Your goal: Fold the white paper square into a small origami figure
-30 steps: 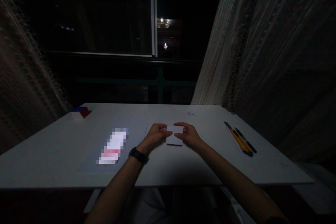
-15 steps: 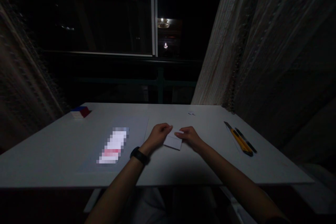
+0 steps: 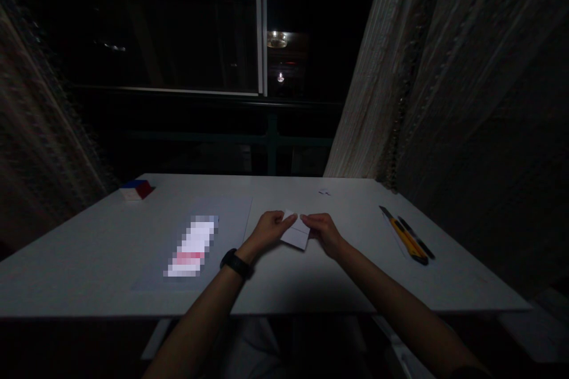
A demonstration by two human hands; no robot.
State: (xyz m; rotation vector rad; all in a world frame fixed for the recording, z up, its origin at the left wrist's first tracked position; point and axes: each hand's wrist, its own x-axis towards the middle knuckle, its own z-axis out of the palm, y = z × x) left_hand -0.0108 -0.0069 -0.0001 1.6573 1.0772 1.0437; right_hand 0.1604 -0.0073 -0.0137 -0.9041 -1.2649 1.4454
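Above the middle of the white table, a small piece of white folded paper (image 3: 296, 237) is held between both hands, with a crease line running across it. My left hand (image 3: 269, 228), with a dark watch (image 3: 235, 263) on the wrist, pinches the paper's upper left part, thumb on top. My right hand (image 3: 326, 232) pinches the upper right edge between thumb and fingers. The fingers behind the paper are hidden.
A yellow utility knife (image 3: 408, 240) and a dark pen (image 3: 416, 237) lie at the right. On the left, a blurred-out lit phone (image 3: 192, 247) rests on a pale sheet (image 3: 237, 222). A coloured cube (image 3: 136, 190) sits far left; paper scraps (image 3: 324, 192) lie at the back.
The paper has turned and tilted slightly in my hands. My left thumb has slid right onto it, and my right thumb has moved up toward its top edge.
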